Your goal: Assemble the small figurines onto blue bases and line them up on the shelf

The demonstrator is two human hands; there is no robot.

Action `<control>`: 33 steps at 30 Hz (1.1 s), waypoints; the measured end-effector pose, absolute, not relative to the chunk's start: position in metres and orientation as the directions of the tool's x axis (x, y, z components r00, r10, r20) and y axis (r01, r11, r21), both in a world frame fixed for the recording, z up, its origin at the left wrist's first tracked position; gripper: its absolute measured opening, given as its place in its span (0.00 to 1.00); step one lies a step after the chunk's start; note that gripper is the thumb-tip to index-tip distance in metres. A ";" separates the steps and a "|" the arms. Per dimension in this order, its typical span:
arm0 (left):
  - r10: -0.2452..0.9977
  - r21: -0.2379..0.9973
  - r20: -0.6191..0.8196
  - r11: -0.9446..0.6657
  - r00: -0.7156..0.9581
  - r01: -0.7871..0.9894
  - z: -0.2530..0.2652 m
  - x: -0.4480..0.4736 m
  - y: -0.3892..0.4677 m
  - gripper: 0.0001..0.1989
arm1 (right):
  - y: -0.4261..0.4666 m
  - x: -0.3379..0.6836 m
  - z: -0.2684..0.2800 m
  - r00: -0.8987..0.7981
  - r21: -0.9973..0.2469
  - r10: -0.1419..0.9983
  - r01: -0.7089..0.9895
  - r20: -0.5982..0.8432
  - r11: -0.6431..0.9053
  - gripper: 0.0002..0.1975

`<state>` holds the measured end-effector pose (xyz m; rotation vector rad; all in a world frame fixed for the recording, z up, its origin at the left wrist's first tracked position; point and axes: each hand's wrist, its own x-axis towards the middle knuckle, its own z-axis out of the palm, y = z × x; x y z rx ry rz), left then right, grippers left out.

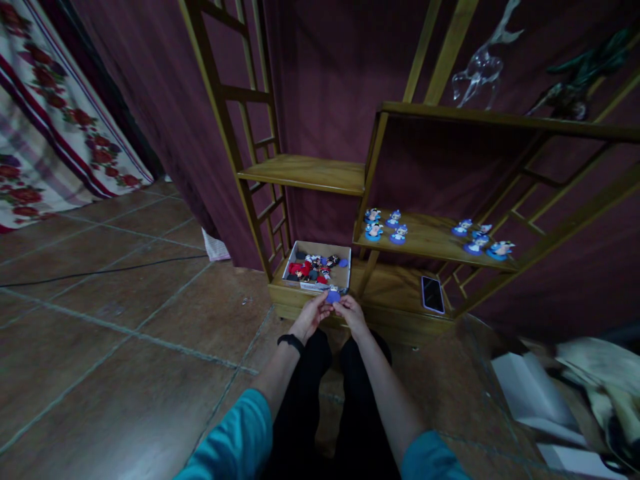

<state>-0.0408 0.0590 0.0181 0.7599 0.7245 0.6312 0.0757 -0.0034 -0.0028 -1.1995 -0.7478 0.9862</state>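
Between my two hands is a small figurine (333, 295) with a round purple base. My left hand (311, 313) grips the base from the left, and my right hand (351, 313) pinches it from the right. Just beyond them a shallow cardboard box (345, 251) stands on the bottom board, holding several figurines in red, black and white. On the shelf to the right, one group of small figurines (399, 234) on blue and purple bases stands near the left end. Another group of such figurines (475, 245) stands near the right end.
A wooden display rack (305, 175) rises in front of me, and a phone (433, 295) lies on its bottom board. On the upper shelf stand a clear glass deer (480, 70) and a dark sculpture (570, 97). A black cable (105, 272) crosses the tiled floor. White boxes (537, 393) lie at right.
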 end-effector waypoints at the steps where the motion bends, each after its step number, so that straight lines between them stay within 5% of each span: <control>1: 0.726 0.783 -0.340 0.571 0.598 -0.248 0.018 -0.041 0.059 0.13 | -0.003 0.076 -0.003 0.410 -0.974 0.911 -0.219 -0.036 0.061 0.13; 12: 0.737 0.784 -0.311 0.556 0.600 -0.277 0.024 -0.042 0.057 0.11 | -0.005 0.079 -0.005 0.446 -0.950 0.883 -0.312 -0.144 0.002 0.09; 20: 0.734 0.793 -0.306 0.549 0.606 -0.265 0.025 -0.042 0.056 0.11 | -0.006 0.081 0.002 0.384 -0.897 0.886 -0.437 -0.260 -0.074 0.18; 33: 0.738 0.817 -0.346 0.540 0.580 -0.201 0.016 -0.042 0.062 0.15 | -0.009 0.081 0.000 0.279 -0.891 0.928 -0.442 -0.247 -0.105 0.16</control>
